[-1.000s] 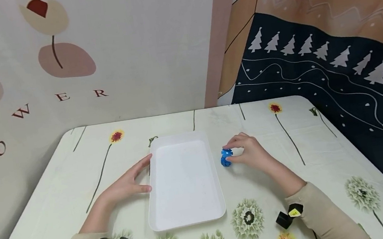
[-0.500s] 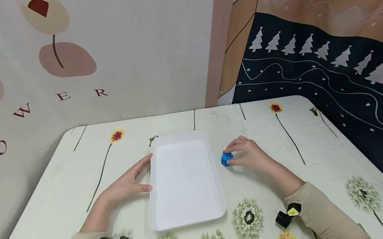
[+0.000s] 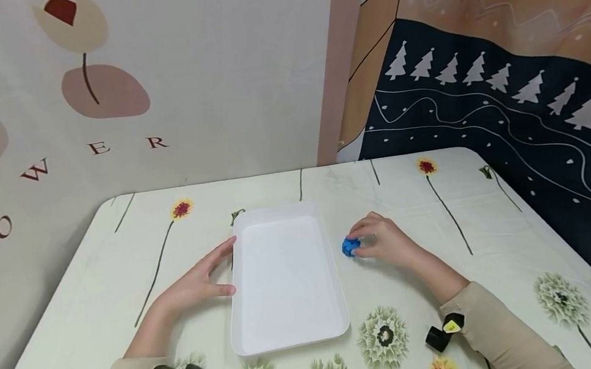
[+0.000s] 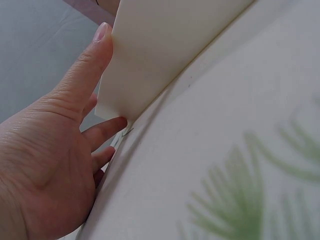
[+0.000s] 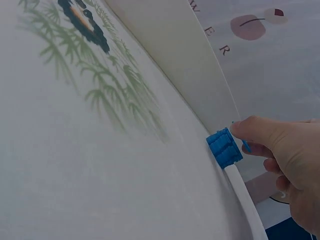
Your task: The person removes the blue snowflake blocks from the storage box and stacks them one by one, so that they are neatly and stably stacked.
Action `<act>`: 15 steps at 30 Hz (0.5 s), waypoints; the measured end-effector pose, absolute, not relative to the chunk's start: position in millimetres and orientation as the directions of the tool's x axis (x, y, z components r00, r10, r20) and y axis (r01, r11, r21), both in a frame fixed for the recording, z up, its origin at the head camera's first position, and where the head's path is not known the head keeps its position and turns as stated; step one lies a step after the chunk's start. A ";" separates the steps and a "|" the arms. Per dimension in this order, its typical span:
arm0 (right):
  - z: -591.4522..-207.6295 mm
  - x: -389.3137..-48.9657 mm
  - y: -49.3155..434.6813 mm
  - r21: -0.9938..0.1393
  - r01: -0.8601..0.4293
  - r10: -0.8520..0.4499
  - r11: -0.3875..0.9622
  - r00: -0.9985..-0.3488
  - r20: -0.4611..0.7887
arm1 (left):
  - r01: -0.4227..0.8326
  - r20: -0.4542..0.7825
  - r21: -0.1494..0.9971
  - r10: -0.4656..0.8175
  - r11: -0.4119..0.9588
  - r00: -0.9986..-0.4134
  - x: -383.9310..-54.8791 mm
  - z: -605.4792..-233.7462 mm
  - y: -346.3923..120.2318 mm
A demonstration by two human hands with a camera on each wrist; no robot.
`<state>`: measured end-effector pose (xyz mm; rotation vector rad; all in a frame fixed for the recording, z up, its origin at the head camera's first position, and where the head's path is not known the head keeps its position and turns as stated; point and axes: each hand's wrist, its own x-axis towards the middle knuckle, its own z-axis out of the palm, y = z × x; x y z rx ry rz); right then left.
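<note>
In the head view a small blue plastic cluster with notched edges is on the table just right of the white tray. My right hand pinches at it between thumb and fingers. Up close in the right wrist view, the blue piece looks like a short ridged barrel; a thin blue edge shows at the fingertips, and its exact kind is unclear. My left hand has its fingers spread, with fingertips and thumb touching the tray's left side. The left wrist view shows that hand against the tray wall.
A floral cloth covers the table. Behind it hangs a pale printed curtain, with a dark tree-patterned one to the right. Black wrist cameras sit on both sleeves.
My right hand has come down slightly, and the two blue parts that stood apart lengthwise now look like one compact cluster. The left hand and the tray have stayed in place.
</note>
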<state>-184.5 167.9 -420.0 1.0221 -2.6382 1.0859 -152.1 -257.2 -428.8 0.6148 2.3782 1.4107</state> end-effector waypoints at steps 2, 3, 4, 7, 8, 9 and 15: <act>-420.7 -184.5 168.0 -0.582 -0.627 -0.545 0.517 -0.766 0.340 | 0.205 -0.044 0.882 0.507 0.424 -0.861 -151.9 -428.3 -257.1; -421.0 -184.4 168.0 -0.582 -0.626 -0.544 0.519 -0.767 0.340 | 0.204 -0.045 0.881 0.505 0.426 -0.862 -151.8 -428.2 -257.0; -421.2 -184.4 168.0 -0.582 -0.625 -0.542 0.520 -0.768 0.340 | 0.203 -0.046 0.881 0.504 0.427 -0.862 -151.8 -428.1 -256.9; -421.7 -184.2 167.8 -0.583 -0.622 -0.541 0.523 -0.771 0.336 | 0.203 -0.048 0.878 0.501 0.434 -0.864 -151.8 -428.1 -256.5; -421.8 -184.1 167.7 -0.584 -0.621 -0.541 0.523 -0.771 0.335 | 0.203 -0.047 0.877 0.499 0.436 -0.865 -151.9 -428.2 -256.4; -422.0 -184.1 167.6 -0.585 -0.620 -0.542 0.522 -0.771 0.334 | 0.204 -0.048 0.876 0.498 0.438 -0.866 -151.9 -428.2 -256.3; -424.3 -185.0 167.6 -0.578 -0.625 -0.547 0.525 -0.768 0.334 | 0.207 -0.044 0.873 0.495 0.441 -0.868 -152.0 -428.7 -256.8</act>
